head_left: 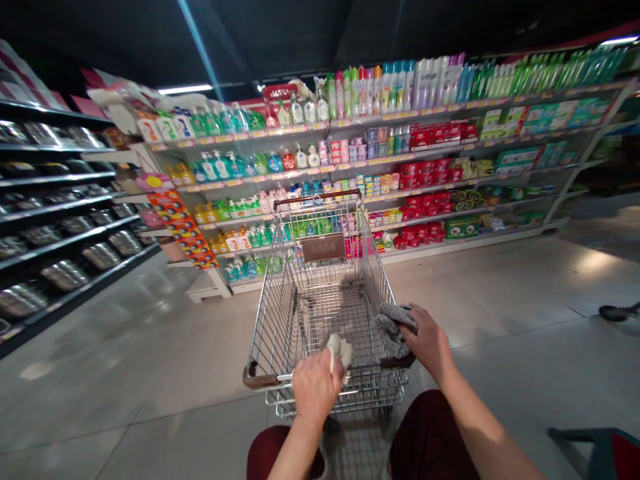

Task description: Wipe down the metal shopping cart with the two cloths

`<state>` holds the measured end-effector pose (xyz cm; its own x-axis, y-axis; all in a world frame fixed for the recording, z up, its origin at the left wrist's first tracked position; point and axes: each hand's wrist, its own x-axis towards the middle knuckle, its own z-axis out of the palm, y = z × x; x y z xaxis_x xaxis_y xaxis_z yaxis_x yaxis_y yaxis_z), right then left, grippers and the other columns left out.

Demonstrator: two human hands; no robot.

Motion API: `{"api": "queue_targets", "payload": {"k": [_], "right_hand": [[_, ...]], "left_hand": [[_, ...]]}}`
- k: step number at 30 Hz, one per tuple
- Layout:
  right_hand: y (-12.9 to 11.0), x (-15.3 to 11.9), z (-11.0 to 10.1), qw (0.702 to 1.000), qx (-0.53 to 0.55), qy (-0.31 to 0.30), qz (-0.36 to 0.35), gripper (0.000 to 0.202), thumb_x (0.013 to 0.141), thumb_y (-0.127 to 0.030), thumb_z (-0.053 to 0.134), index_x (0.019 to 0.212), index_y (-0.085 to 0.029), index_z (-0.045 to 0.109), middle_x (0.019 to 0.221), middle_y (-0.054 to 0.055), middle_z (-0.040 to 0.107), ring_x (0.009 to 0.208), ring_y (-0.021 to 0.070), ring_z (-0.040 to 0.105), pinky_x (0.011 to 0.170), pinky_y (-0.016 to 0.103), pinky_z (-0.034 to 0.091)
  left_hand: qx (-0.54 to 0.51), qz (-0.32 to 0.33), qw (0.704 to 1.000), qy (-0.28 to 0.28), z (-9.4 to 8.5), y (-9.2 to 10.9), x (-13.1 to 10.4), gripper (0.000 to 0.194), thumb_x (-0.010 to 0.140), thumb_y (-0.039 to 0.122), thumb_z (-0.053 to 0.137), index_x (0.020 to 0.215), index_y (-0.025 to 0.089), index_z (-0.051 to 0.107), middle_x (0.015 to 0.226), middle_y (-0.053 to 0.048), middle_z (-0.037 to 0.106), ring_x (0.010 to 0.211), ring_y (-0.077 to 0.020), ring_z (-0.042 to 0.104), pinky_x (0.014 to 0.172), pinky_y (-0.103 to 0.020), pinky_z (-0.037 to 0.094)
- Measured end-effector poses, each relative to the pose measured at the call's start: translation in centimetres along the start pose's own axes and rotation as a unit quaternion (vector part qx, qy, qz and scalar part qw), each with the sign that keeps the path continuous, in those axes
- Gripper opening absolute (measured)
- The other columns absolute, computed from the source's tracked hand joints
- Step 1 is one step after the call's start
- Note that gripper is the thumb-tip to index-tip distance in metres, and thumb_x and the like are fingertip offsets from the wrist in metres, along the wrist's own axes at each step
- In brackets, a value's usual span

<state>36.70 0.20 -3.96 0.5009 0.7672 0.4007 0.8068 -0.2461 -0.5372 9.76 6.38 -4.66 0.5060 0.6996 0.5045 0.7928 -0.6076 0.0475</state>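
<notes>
A wire shopping cart (330,300) stands in front of me, its basket showing bare mesh. My left hand (316,387) is closed round a crumpled white cloth (341,352) at the middle of the cart's handlebar. At the cart's right rim, near the brown corner grip (397,361), my right hand (429,340) holds a bunched grey cloth (395,327). A second brown corner grip (260,379) is at the left end of the handle, with no hand on it.
Ahead, a long shelf (240,180) holds bottles, tubs and boxes. Metal pots (67,272) fill the shelving on the left. Part of a dark green and red object (607,453) shows at lower right, and a dark wheel-like foot (615,313) at the right edge.
</notes>
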Motion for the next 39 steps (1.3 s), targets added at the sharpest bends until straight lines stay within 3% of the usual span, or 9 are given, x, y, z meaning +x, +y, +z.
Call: {"api": "queue_targets", "payload": {"k": [4,8,13,16,24,29,34,36,39], "right_hand": [[1.4,-2.3,-2.0,0.999,0.038,0.002,0.019,0.038,0.082,-0.04,0.046,0.108,-0.02,0.063,0.129,0.013,0.059,0.115,0.0291,0.058,0.098,0.041,0.046],[1.3,-3.7,-3.9,0.998,0.056,0.039,-0.016,0.036,0.083,-0.037,0.047,0.111,-0.022,0.063,0.133,0.011,0.057,0.119,0.0278,0.056,0.099,0.039,0.045],[-1.9,-4.4,-3.1,0.988,-0.031,-0.09,-0.119,0.045,0.079,-0.025,0.055,0.124,-0.026,0.059,0.139,0.008,0.054,0.132,0.0295,0.043,0.114,0.052,0.022],[-4.5,-4.4,-1.8,0.983,-0.058,-0.111,-0.135,0.047,0.078,-0.016,0.054,0.124,-0.024,0.059,0.134,0.009,0.058,0.133,0.0281,0.042,0.115,0.053,0.011],[-9.3,-4.2,0.6,0.957,0.015,-0.226,-0.183,0.053,0.079,-0.024,0.059,0.131,-0.029,0.052,0.131,0.006,0.058,0.118,0.0252,0.053,0.105,0.046,0.031],[-9.9,-2.4,0.2,0.931,0.017,-0.309,-0.195,0.038,0.075,-0.037,0.066,0.11,-0.023,0.063,0.111,0.007,0.065,0.103,0.0257,0.06,0.09,0.038,0.045],[-10.4,-1.2,1.8,0.896,0.075,-0.336,-0.28,0.088,0.063,-0.04,0.076,0.143,-0.03,0.04,0.15,0.011,0.038,0.129,0.0302,0.045,0.102,0.04,0.04],[-10.7,-1.4,2.4,0.897,0.08,-0.342,-0.269,0.079,0.065,-0.041,0.074,0.138,-0.032,0.045,0.139,0.009,0.051,0.123,0.029,0.05,0.097,0.038,0.042],[-11.0,-1.7,2.7,0.911,0.058,-0.334,-0.234,0.043,0.071,-0.035,0.067,0.113,-0.031,0.062,0.107,0.003,0.065,0.102,0.0244,0.06,0.084,0.033,0.045]], "left_hand": [[-0.001,-0.005,1.0,-0.001,0.0,-0.1,0.0,0.028,0.095,0.032,0.041,0.075,0.021,0.057,0.068,-0.004,0.062,0.07,-0.0201,0.058,0.066,-0.032,0.034],[-0.002,-0.007,1.0,0.0,-0.1,0.0,0.0,0.028,0.095,0.032,0.041,0.075,0.021,0.058,0.068,-0.004,0.062,0.07,-0.0207,0.058,0.067,-0.033,0.033],[0.003,-0.017,1.0,0.003,-0.3,0.3,0.1,0.029,0.096,0.032,0.04,0.074,0.022,0.058,0.068,-0.003,0.062,0.07,-0.022,0.059,0.067,-0.034,0.033],[0.007,-0.019,1.0,0.002,-0.4,0.3,0.2,0.029,0.096,0.032,0.041,0.073,0.022,0.057,0.068,-0.003,0.062,0.07,-0.0225,0.059,0.067,-0.035,0.033],[0.008,-0.022,1.0,-0.017,-0.1,-0.3,-0.1,0.023,0.094,0.033,0.045,0.078,0.022,0.057,0.071,-0.003,0.063,0.074,-0.0232,0.059,0.068,-0.035,0.033],[0.001,-0.03,0.999,-0.039,-0.3,-0.5,0.0,0.027,0.095,0.032,0.04,0.079,0.022,0.059,0.073,-0.003,0.064,0.074,-0.0231,0.06,0.069,-0.035,0.033],[-0.037,-0.06,0.994,-0.085,-1.5,0.1,0.6,0.026,0.094,0.029,0.039,0.083,0.021,0.061,0.08,-0.005,0.067,0.081,-0.0243,0.062,0.072,-0.035,0.035],[-0.078,-0.082,0.988,-0.108,-1.8,0.2,0.9,0.024,0.093,0.029,0.039,0.085,0.021,0.061,0.082,-0.006,0.068,0.082,-0.0243,0.062,0.074,-0.035,0.037],[-0.167,-0.128,0.969,-0.132,-2.6,-0.2,1.2,0.016,0.086,0.03,0.049,0.093,0.021,0.059,0.089,-0.005,0.067,0.087,-0.0243,0.062,0.078,-0.035,0.041]]}}
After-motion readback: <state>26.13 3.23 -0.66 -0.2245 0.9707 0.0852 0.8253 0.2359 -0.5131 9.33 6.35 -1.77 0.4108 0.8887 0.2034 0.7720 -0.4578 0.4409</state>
